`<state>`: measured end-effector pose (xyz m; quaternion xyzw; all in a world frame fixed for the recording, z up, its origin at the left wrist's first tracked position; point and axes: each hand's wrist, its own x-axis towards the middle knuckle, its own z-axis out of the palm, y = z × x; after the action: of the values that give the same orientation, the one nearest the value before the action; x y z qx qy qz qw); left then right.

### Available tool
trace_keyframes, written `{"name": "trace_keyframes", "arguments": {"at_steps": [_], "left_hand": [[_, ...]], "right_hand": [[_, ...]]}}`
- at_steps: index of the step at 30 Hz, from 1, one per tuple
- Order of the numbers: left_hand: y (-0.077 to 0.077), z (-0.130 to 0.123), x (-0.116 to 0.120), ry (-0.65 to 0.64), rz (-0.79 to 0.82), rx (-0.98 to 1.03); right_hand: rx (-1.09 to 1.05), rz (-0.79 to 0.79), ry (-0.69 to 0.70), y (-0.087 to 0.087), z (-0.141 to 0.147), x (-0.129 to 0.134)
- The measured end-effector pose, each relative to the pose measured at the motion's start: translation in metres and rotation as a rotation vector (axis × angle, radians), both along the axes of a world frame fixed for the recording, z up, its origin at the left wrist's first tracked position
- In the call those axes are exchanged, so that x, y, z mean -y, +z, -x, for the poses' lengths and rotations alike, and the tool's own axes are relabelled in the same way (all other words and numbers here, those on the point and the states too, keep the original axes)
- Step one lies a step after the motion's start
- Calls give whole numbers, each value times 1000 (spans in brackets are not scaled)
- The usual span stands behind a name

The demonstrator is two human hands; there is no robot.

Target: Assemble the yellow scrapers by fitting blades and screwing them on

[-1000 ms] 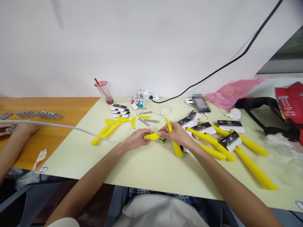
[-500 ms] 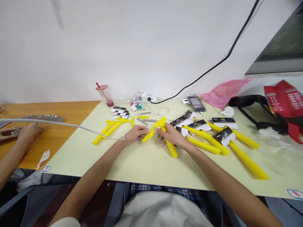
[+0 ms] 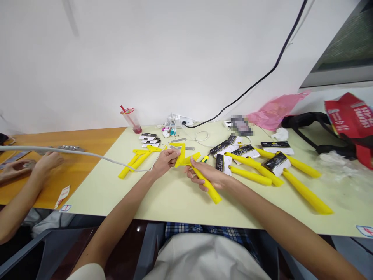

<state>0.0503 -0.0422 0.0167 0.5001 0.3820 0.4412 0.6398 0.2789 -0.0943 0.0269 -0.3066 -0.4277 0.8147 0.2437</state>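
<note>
My left hand (image 3: 165, 162) is closed, pinching a flat yellow plastic piece (image 3: 182, 154) between thumb and fingers. My right hand (image 3: 205, 174) wraps round the handle of a yellow plastic scraper (image 3: 213, 191), its wide head pointing left and up towards that piece. Whether piece and head touch is hard to tell. Just beyond my right hand shows a small yellow-and-green tool handle (image 3: 205, 159), partly hidden. Behind my hands lie thin grey metal strips (image 3: 188, 148). Left of them rest two more yellow scraper handles (image 3: 136, 161).
Several yellow scrapers with black-and-white cards (image 3: 250, 179) lie to the right. A stack of cards (image 3: 149, 139), a cup with a straw (image 3: 132, 121) and a power strip (image 3: 184, 119) stand towards the wall. A white cable (image 3: 87, 154) crosses at left, near another person's hands (image 3: 48, 163).
The scraper head has turned in my right hand and now points left. The flat yellow piece in my left hand stands more upright. The small yellow-and-green handle shows more.
</note>
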Motion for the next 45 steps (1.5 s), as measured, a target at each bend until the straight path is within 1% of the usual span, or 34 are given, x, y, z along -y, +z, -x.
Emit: {"name": "trace_keyframes", "arguments": {"at_steps": [5,10,13,16,19,23,26,29,33,35,38,41,43,45], "left_hand": [[0,-2,3,-39,-83,-91],[1,-3,3,-56,-106,-237],[2,-3,3,-95,-102,-288],[1,-2,3,-136,-89,-293],[1,-1,1,-118,-55,-205],[5,1,-1,-74,15,-89],[8,3,-2,-73,78,-82],[8,3,-3,-82,109,-99],[7,1,-3,-49,123,-99],[7,0,-2,-51,134,-106],[10,-1,0,-75,138,-125],[11,-2,2,-94,156,-137],[12,-3,4,-124,189,-158],[11,-3,5,-154,222,-178]], "right_hand": [[8,-23,2,-9,8,6],[19,-22,-15,-14,12,12],[6,-34,9,-18,13,11],[14,-51,38,-22,12,9],[39,-58,30,-25,13,9],[82,-116,-55,-26,16,9],[71,-191,-192,-25,17,8],[-1,-222,-343,-24,17,5],[-123,-231,-425,-22,13,-3],[-87,-300,-437,-22,10,-6],[78,-496,-411,-25,7,-7],[188,-687,-413,-29,7,-5],[281,-845,-430,-31,7,-4],[428,-1053,-418,-32,6,-3]]}}
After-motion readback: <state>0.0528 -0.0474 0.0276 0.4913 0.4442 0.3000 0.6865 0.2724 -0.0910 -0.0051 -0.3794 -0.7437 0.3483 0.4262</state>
